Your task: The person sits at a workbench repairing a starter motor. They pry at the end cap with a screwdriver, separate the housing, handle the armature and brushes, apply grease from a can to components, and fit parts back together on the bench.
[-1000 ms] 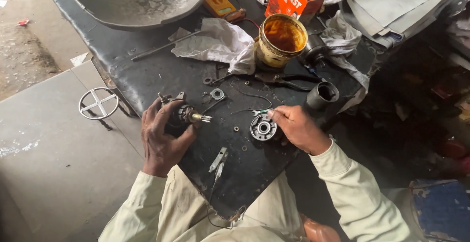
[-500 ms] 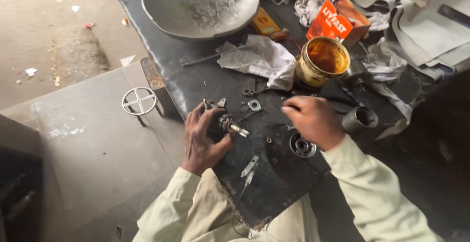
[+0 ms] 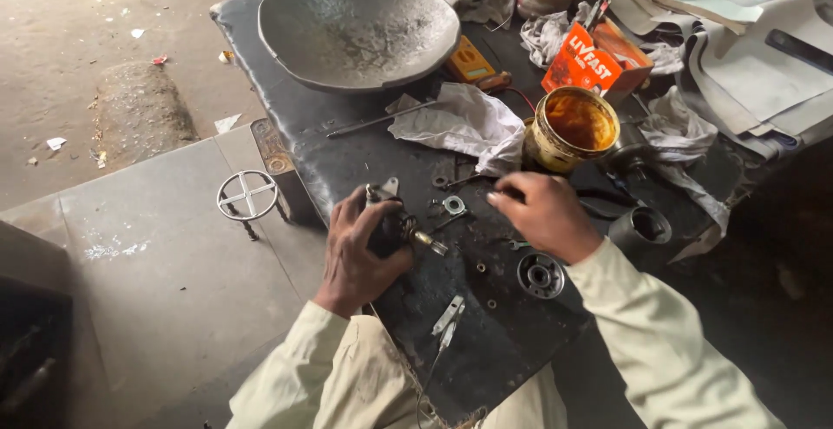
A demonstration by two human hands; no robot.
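Two hands work mid-tabletop (image 3: 347, 147). Left hand (image 3: 360, 247) grips a small motor (image 3: 392, 225), shaft (image 3: 429, 242) pointing right; right hand (image 3: 542, 216), fingers loosely curled and empty, reaches toward the washer (image 3: 454, 205). Bearing (image 3: 541, 275) lies near the front edge. Probably mid-assembly; picking the small part needs a fine pinch.

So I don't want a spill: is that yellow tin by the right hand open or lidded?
Open: the yellow tin stands upright, lidless, with brown paste visible inside.

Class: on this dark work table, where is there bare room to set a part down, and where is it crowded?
Bare patch: the dark table between the big grey metal bowl and the left hand. Crowded: around the white crumpled rag, yellow open tin and right hand.
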